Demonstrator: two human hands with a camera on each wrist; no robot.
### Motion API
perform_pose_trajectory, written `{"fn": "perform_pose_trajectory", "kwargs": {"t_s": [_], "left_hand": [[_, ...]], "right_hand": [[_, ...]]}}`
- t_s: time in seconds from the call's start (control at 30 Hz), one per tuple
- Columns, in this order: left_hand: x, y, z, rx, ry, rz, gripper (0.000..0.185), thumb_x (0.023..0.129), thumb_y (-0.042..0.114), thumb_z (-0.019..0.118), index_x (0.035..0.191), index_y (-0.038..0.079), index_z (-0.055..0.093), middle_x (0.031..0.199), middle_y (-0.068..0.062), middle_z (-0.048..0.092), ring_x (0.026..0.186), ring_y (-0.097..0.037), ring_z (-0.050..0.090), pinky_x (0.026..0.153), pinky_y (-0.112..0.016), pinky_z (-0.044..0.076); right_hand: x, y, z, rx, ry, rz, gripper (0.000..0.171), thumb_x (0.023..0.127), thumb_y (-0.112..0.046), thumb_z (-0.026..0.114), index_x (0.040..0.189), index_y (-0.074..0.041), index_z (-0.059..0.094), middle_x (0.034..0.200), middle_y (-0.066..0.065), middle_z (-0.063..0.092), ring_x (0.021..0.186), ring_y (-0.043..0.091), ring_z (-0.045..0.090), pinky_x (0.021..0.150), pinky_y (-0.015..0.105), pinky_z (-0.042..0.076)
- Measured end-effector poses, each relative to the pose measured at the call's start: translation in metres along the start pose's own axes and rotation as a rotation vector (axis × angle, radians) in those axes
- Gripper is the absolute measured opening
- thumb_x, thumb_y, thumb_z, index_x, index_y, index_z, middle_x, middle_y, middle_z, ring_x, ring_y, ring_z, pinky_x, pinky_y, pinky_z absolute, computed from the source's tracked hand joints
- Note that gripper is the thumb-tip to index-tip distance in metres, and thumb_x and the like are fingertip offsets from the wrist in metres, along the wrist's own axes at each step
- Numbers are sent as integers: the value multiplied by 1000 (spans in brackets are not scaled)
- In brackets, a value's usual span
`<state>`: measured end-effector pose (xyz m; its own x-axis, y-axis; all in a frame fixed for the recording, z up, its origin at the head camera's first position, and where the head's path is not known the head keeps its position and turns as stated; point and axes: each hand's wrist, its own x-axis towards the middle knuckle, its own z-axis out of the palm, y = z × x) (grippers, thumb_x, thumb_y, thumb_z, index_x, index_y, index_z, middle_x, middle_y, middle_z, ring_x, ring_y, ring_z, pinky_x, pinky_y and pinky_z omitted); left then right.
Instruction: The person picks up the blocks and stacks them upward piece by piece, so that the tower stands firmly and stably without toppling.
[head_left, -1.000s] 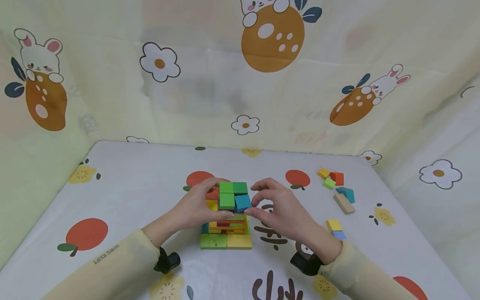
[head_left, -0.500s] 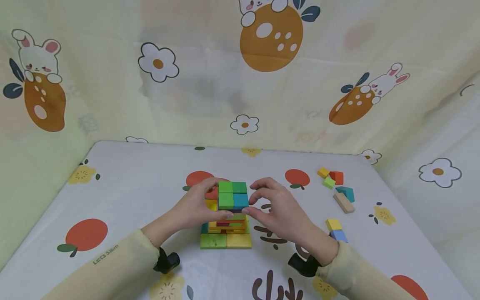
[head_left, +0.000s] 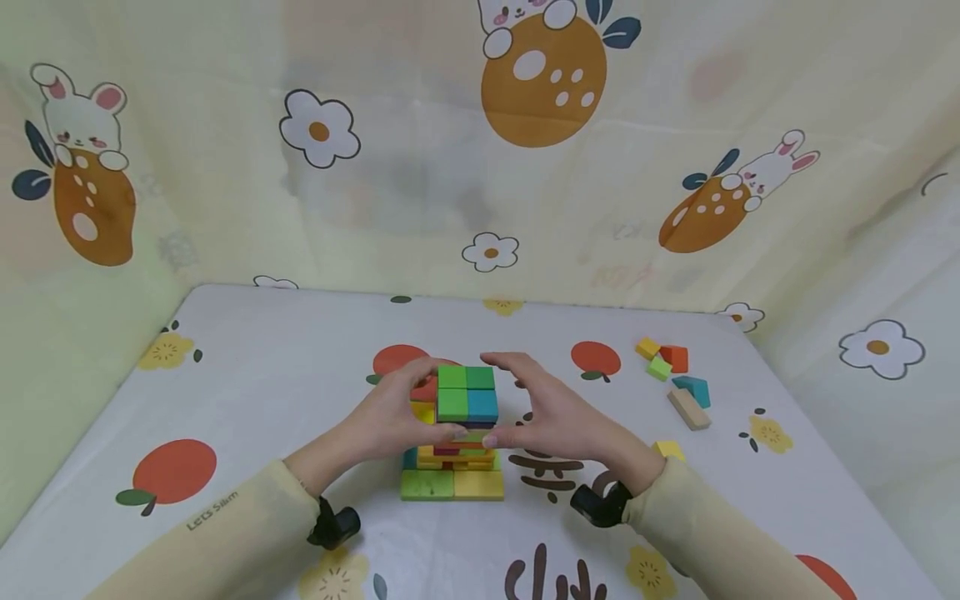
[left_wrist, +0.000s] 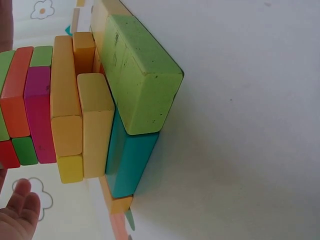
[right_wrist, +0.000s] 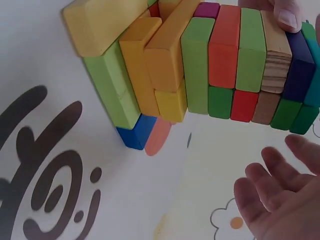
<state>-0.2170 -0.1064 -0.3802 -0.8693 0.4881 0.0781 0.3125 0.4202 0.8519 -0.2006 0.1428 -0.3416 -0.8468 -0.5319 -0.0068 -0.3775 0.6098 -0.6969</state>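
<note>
A tower of colourful wooden blocks stands mid-table, with a square of light green, green and blue blocks on top. My left hand holds its upper left side, thumb at the near face and fingers reaching round behind. In the right wrist view the left thumb meets the plain wood and navy blocks. My right hand is at the upper right, fingers spread apart and thumb near the front corner. Beside the blue top block, the right fingers hold nothing.
To the right lie loose blocks: a yellow one, a red one, a light green one, a teal triangle and a plain wood one. Another yellow block is partly behind the right forearm. A printed curtain stands behind.
The tilted blue top block has straightened flush with the others. My right hand has let go of it and spread its fingers, shifting slightly left. My left hand has stayed put.
</note>
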Motion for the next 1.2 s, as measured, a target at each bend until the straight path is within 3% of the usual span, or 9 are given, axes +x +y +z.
{"fn": "perform_pose_trajectory", "kwargs": {"t_s": [0.3,0.6,1.2], "left_hand": [[0,-1,0,-6,-2,15,69,81,31,87,140,13,56,130,-3,62,128,-29,56,111,-57,47],[-1,0,-1,-11,-4,14,68,81,30,87,139,13,56,132,-4,62,129,-31,55,111,-58,46],[0,1,-1,-12,-5,5,68,81,29,87,139,13,56,132,-4,62,130,-31,54,112,-58,46]], "right_hand": [[7,-1,3,26,4,-60,79,87,-26,81,152,-7,40,154,8,46,134,28,48,112,58,42],[10,-2,5,37,20,-40,68,88,-23,80,144,-8,46,144,5,53,127,23,52,111,52,44],[11,-1,7,58,19,-23,71,87,-25,81,146,-9,44,146,6,51,128,24,49,111,56,43]]}}
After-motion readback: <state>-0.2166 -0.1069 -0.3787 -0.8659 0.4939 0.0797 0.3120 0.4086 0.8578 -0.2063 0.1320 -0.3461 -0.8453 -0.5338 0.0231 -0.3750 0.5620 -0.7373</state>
